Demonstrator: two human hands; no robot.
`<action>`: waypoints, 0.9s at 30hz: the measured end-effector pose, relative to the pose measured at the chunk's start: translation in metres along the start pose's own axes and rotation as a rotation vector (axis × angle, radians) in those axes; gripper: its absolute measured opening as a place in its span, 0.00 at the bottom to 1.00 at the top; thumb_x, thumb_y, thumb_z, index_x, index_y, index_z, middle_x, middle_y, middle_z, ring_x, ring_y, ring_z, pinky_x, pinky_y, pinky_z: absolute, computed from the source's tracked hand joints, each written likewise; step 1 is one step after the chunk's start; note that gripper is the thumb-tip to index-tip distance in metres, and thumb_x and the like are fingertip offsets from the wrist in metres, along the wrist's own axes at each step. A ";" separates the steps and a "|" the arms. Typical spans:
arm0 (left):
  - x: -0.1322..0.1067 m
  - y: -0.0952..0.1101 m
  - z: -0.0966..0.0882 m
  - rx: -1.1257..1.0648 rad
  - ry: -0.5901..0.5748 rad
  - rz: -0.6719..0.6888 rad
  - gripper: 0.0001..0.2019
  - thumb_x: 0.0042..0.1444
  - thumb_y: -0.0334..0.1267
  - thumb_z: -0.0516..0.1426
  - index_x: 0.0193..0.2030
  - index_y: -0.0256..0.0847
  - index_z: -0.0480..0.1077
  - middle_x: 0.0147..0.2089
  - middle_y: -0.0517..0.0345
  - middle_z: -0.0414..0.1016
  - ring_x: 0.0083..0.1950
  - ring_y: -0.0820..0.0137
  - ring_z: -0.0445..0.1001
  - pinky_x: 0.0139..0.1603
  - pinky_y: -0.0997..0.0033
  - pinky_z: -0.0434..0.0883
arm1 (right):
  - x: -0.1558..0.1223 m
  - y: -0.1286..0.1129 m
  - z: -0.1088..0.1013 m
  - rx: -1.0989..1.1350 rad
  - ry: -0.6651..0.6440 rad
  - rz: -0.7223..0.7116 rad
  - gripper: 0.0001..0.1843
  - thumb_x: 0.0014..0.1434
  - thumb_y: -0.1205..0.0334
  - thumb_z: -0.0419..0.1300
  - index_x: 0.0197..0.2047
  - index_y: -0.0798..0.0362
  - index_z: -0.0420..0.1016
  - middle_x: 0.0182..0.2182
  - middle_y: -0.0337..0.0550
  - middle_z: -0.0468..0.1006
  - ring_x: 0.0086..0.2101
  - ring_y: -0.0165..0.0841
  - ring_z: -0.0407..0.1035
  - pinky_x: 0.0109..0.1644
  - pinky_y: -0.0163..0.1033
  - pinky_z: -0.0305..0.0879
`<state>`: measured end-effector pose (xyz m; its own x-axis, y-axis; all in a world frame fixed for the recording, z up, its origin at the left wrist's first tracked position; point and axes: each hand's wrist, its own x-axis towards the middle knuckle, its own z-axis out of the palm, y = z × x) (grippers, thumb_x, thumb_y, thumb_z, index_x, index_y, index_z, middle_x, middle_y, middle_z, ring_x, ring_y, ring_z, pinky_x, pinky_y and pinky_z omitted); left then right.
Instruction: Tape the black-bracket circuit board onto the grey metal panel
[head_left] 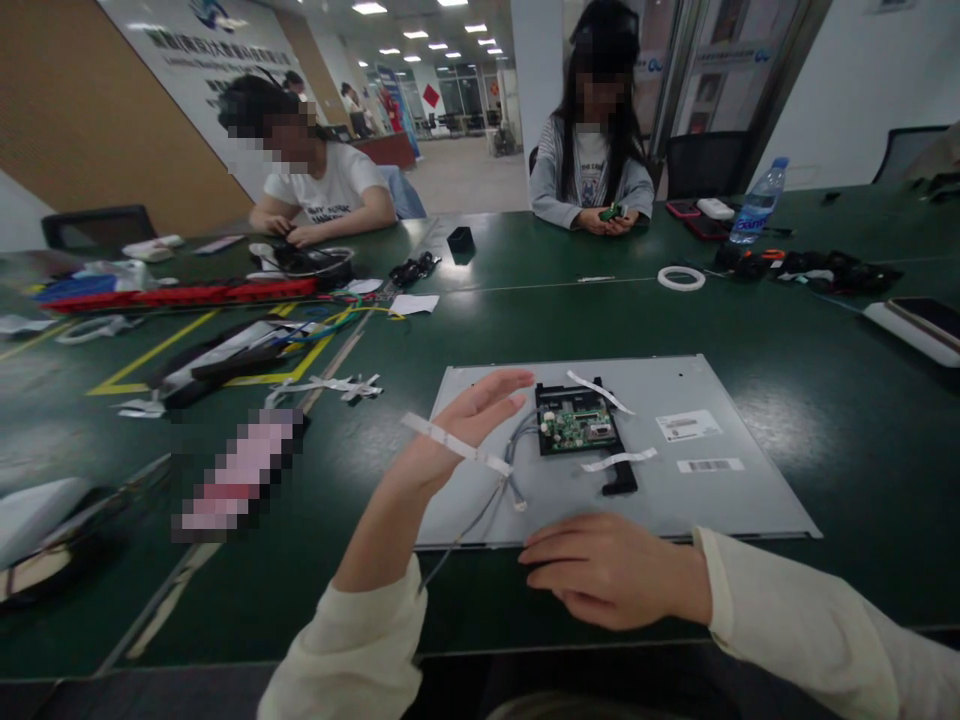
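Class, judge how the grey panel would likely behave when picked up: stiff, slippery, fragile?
The panel is probably stiff, lying flat with straight edges. Its smooth, faintly shiny surface may prove slippery. The exposed circuit board on it looks fragile, so knocks could damage it.

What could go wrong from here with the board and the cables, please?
The tape strip across the left hand might catch the grey cables close to its end and tug them. One cable runs over the near edge of the panel toward the left sleeve, so a movement could perhaps snag it. The circuit board has its components bare, so a knock might damage it.
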<state>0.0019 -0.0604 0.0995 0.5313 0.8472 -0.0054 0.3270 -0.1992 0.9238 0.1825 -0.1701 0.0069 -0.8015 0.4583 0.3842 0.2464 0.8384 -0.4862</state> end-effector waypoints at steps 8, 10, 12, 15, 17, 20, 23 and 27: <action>-0.011 -0.004 0.012 0.052 0.069 -0.012 0.18 0.61 0.48 0.50 0.54 0.43 0.67 0.58 0.55 0.69 0.62 0.63 0.64 0.62 0.61 0.60 | 0.019 -0.005 -0.033 0.520 0.448 0.578 0.15 0.61 0.60 0.56 0.50 0.52 0.71 0.45 0.45 0.76 0.41 0.31 0.72 0.42 0.37 0.70; -0.013 -0.004 0.014 0.070 0.079 -0.022 0.18 0.61 0.47 0.50 0.53 0.43 0.68 0.57 0.56 0.70 0.61 0.63 0.64 0.63 0.61 0.59 | 0.026 0.001 -0.034 0.685 0.448 0.612 0.17 0.59 0.58 0.58 0.51 0.52 0.70 0.47 0.46 0.75 0.43 0.32 0.72 0.44 0.39 0.70; -0.015 -0.005 0.016 0.082 0.091 -0.029 0.17 0.61 0.48 0.50 0.52 0.43 0.68 0.56 0.56 0.71 0.60 0.62 0.65 0.63 0.60 0.60 | 0.033 0.006 -0.030 0.810 0.417 0.607 0.18 0.58 0.56 0.60 0.50 0.53 0.70 0.47 0.47 0.75 0.43 0.33 0.72 0.46 0.40 0.69; -0.016 -0.009 0.019 0.088 0.094 -0.041 0.18 0.60 0.48 0.50 0.52 0.43 0.67 0.55 0.55 0.71 0.57 0.61 0.67 0.60 0.59 0.62 | 0.043 0.010 -0.020 0.915 0.389 0.590 0.18 0.55 0.56 0.62 0.47 0.54 0.72 0.42 0.45 0.77 0.40 0.32 0.73 0.47 0.41 0.68; -0.017 -0.012 0.021 0.095 0.084 -0.045 0.19 0.60 0.49 0.50 0.54 0.43 0.66 0.56 0.54 0.70 0.57 0.61 0.68 0.59 0.58 0.64 | 0.047 0.011 -0.015 0.947 0.383 0.574 0.16 0.54 0.56 0.63 0.44 0.55 0.73 0.36 0.43 0.78 0.37 0.31 0.73 0.46 0.41 0.68; -0.018 -0.018 0.022 0.147 0.085 -0.028 0.20 0.60 0.49 0.49 0.56 0.45 0.64 0.57 0.54 0.69 0.58 0.61 0.67 0.60 0.56 0.63 | 0.050 0.011 -0.013 0.965 0.358 0.558 0.14 0.54 0.54 0.63 0.37 0.56 0.75 0.30 0.41 0.78 0.32 0.30 0.73 0.41 0.39 0.69; -0.018 -0.025 0.020 0.227 0.105 -0.008 0.20 0.61 0.50 0.49 0.57 0.46 0.63 0.58 0.54 0.68 0.60 0.60 0.66 0.62 0.55 0.61 | 0.048 0.011 -0.020 0.952 0.330 0.563 0.13 0.55 0.53 0.62 0.33 0.56 0.75 0.26 0.39 0.77 0.28 0.29 0.72 0.37 0.36 0.69; -0.023 -0.034 0.012 0.363 0.171 -0.013 0.22 0.59 0.49 0.51 0.57 0.44 0.64 0.59 0.52 0.67 0.60 0.58 0.65 0.61 0.54 0.62 | 0.038 0.014 -0.036 0.918 0.344 0.569 0.11 0.55 0.55 0.62 0.31 0.56 0.75 0.25 0.38 0.76 0.27 0.28 0.71 0.35 0.35 0.69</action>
<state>-0.0120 -0.0790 0.0631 0.3977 0.9144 0.0755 0.6042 -0.3230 0.7284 0.1752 -0.1304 0.0429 -0.4735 0.8794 0.0496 -0.0795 0.0134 -0.9967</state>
